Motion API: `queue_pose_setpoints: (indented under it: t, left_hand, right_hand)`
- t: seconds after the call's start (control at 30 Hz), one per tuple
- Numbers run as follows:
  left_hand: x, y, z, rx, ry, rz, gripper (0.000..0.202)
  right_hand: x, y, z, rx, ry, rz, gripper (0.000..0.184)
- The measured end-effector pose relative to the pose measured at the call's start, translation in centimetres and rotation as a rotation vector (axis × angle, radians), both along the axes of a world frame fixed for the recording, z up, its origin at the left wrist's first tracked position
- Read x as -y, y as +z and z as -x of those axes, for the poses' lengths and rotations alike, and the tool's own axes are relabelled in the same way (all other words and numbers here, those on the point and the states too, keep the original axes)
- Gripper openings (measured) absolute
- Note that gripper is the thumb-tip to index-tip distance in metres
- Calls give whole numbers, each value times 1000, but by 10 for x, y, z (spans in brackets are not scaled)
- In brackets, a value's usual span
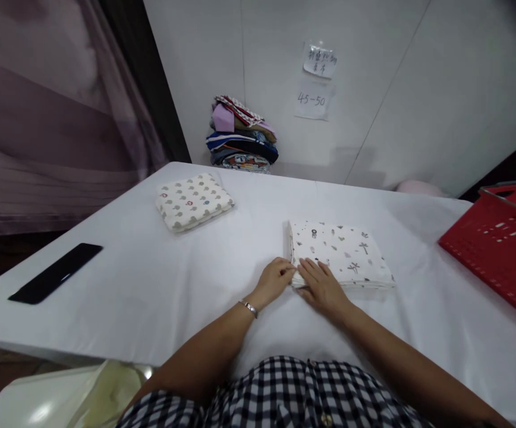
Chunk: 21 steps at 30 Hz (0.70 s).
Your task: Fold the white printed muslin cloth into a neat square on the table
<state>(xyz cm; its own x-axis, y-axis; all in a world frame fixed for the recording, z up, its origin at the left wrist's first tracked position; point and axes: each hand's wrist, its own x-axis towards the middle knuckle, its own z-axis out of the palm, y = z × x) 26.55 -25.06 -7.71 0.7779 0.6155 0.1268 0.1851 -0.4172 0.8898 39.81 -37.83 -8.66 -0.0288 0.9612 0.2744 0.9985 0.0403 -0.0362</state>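
A folded white cloth [342, 249] with small printed trees and figures lies on the white-covered table. At its near left corner, my left hand [276, 278] has its fingers curled in a pinch on the cloth's edge. My right hand [323, 288] rests on the same corner, its fingers stretched out over the top layer and its thumb at the front edge. Farther left sits a second folded cloth [194, 201], white with grey-green printed shapes, touched by neither hand.
A black flat object [57, 273] lies on the table's left side. The red plastic basket [503, 244] stands at the right. Behind the table [142, 321] is a stack of folded fabrics [242, 139] against the wall. A pale bin [53, 398] is below the front edge.
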Motion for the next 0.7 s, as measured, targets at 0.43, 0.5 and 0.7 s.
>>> queue_pose_setpoints:
  t: [0.43, 0.5, 0.7]
  left_hand:
    - [-16, 1, 10, -189, -45, 195, 23]
    - [-12, 3, 13, -209, -80, 202, 25]
    - [0, 8, 18, -248, -54, 127, 25]
  right_hand:
    - [2, 12, 10, -257, -30, -139, 28]
    - [-2, 13, 10, -297, -27, -159, 26]
    - [-9, 13, 13, -397, -35, -179, 20]
